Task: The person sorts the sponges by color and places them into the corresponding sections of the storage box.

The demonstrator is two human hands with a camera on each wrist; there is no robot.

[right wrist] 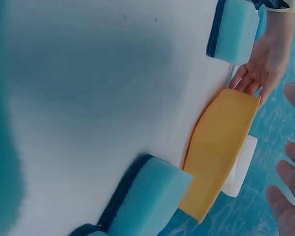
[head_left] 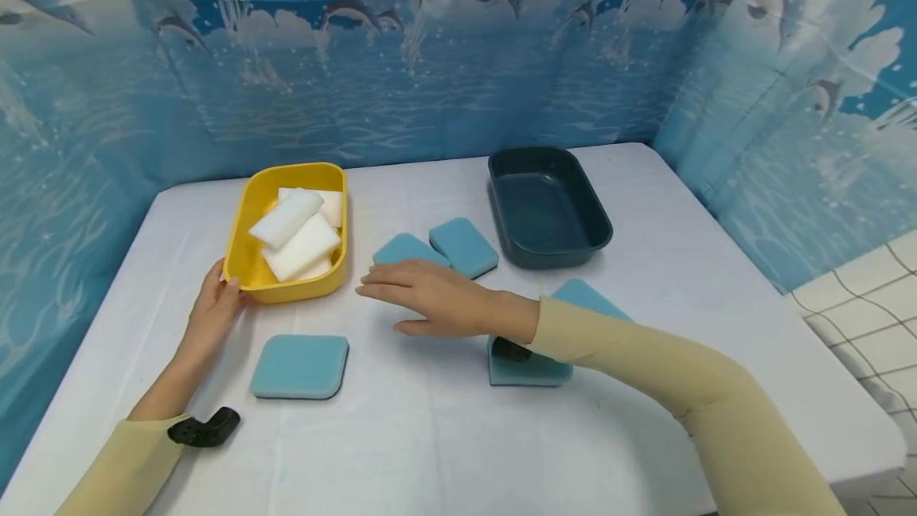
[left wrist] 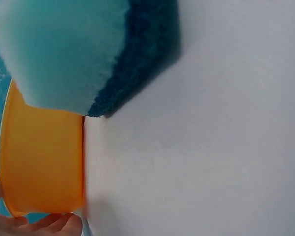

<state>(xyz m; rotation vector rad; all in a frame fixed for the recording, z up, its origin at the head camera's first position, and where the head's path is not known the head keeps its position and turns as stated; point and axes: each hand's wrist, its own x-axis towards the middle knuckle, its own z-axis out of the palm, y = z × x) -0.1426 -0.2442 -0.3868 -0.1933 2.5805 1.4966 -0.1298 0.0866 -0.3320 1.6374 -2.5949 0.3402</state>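
Observation:
My left hand (head_left: 212, 305) grips the near left corner of a yellow plastic bin (head_left: 304, 290), thumb at the rim and fingers against the outer wall. Several white sponges (head_left: 301, 249) lie piled inside the bin. My right hand (head_left: 444, 301) is held over the middle of the table, fingers extended and palm down, holding nothing. Just beyond it are two blue sponges (head_left: 464, 248), partly overlapped by the hand in the head view. Another blue sponge (head_left: 299, 366) lies flat near my left wrist, its dark scouring side down; it looms large in the left wrist view.
A dark teal bin (head_left: 552, 253) stands at the back right with nothing inside. Under my right forearm lie more blue sponges (head_left: 530, 373), partly covered by the sleeve. A dolphin-print curtain (head_left: 430, 102) closes off the table's back and sides.

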